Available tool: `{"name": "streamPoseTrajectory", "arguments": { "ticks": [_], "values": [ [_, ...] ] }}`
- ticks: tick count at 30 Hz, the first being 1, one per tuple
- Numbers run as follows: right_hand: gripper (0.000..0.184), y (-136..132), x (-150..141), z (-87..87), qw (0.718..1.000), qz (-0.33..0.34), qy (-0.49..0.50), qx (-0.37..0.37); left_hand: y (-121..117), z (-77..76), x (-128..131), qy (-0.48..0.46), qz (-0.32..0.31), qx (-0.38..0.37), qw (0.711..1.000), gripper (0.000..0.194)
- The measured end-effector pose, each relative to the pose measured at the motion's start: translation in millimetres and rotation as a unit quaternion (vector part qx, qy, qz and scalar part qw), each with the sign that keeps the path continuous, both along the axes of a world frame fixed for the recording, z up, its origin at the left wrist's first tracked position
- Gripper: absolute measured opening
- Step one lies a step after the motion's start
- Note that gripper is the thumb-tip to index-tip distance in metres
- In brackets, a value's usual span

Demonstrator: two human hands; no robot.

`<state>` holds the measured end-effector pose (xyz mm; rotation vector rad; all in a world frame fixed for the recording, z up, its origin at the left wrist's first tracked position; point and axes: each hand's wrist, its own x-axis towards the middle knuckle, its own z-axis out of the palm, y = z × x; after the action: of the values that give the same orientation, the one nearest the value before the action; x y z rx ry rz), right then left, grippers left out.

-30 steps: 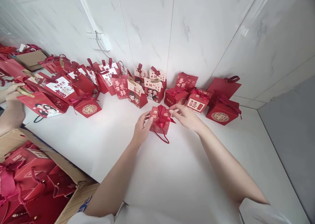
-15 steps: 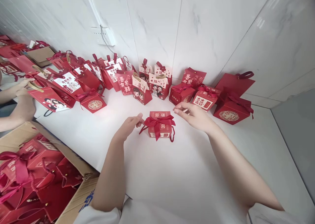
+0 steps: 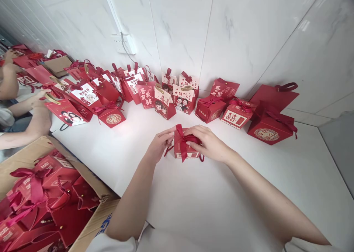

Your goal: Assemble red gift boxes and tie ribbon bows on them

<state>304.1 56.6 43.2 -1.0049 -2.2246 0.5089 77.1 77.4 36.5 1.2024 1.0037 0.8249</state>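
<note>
A small red gift box (image 3: 186,152) with gold print sits on the white table before me, a red ribbon bow (image 3: 183,145) tied over its top. My right hand (image 3: 208,143) reaches over the box from the right, thumb and fingers closed around the bow's right loop. At the box's left side is my left hand (image 3: 162,145), its fingers curled together against the edge beside the bow's left loop. What those fingertips hold, if anything, is hidden. Twisted red cord shows at both lower sides of the box.
Finished-looking red boxes (image 3: 239,113) and bags (image 3: 163,104) line the tiled wall. More bags (image 3: 68,111) crowd the left, where another person's arms (image 3: 33,123) rest. A cardboard carton (image 3: 94,178) full of red boxes stands at lower left. A socket (image 3: 123,44) is on the wall.
My right hand has moved left onto the bow, and my left hand has come up to the box's side. The bow's left loop now points up. The view has shifted slightly.
</note>
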Motion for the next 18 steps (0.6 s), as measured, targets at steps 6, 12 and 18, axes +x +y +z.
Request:
{"name": "streamPoseTrajectory", "arguments": {
  "ticks": [6, 12, 18],
  "values": [
    [0.020, -1.5, 0.5, -1.0, 0.999, -0.025, -0.027, 0.010, 1.6, -14.2, 0.5, 0.241, 0.026, 0.342, 0.908, 0.042],
    [0.027, -1.4, 2.4, -2.2, 0.997, -0.030, -0.056, 0.039, -2.6, -11.4, 4.2, 0.268, -0.044, 0.375, 0.887, 0.040],
    [0.028, -4.9, 1.0, 0.5, 0.996, -0.053, -0.073, 0.028, -1.5, -11.2, 4.2, 0.220, -0.035, 0.318, 0.922, 0.042]
  ]
}}
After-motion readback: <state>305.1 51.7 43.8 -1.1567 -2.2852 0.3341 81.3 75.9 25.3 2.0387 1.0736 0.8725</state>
